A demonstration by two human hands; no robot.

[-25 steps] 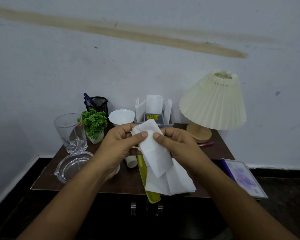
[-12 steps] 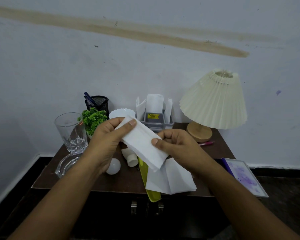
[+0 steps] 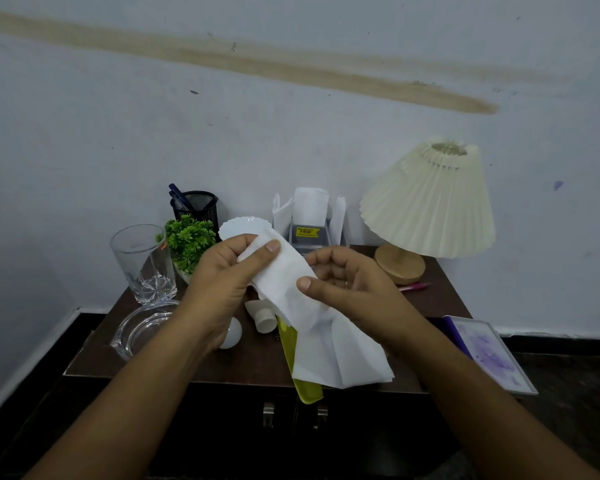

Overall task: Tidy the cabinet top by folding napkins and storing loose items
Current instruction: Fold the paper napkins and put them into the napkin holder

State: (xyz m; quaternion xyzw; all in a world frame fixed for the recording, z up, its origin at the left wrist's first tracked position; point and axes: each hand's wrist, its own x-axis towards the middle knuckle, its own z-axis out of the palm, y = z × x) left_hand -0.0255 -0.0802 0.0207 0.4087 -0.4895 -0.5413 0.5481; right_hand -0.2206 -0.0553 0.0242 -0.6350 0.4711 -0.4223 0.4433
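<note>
A folded white napkin (image 3: pixel 284 282) is held slanted above the dark wooden cabinet top (image 3: pixel 257 358). My left hand (image 3: pixel 219 282) pinches its upper end with the thumb on top. My right hand (image 3: pixel 343 282) grips its lower end. Beneath the hands, more white napkins (image 3: pixel 340 355) lie loose near the front edge, partly covering a yellow-green comb (image 3: pixel 291 348). A grey napkin holder (image 3: pixel 309 223) with upright napkins stands at the back. A white tube (image 3: pixel 262 315), a small white bulb (image 3: pixel 231 336) and a pink pen (image 3: pixel 414 287) lie on the top.
On the left stand a clear tumbler (image 3: pixel 142 261), a glass ashtray (image 3: pixel 142 329), a small green plant (image 3: pixel 187 240), a black mesh pen cup (image 3: pixel 194 206) and a white scalloped bowl (image 3: pixel 243 226). A pleated lamp (image 3: pixel 430 202) occupies the back right. A purple-covered book (image 3: pixel 485 351) lies at the right.
Both hands swung the folded napkin from nearly upright to a slant running upper left to lower right. My left hand rose toward the bowl, uncovering the bulb and tube.
</note>
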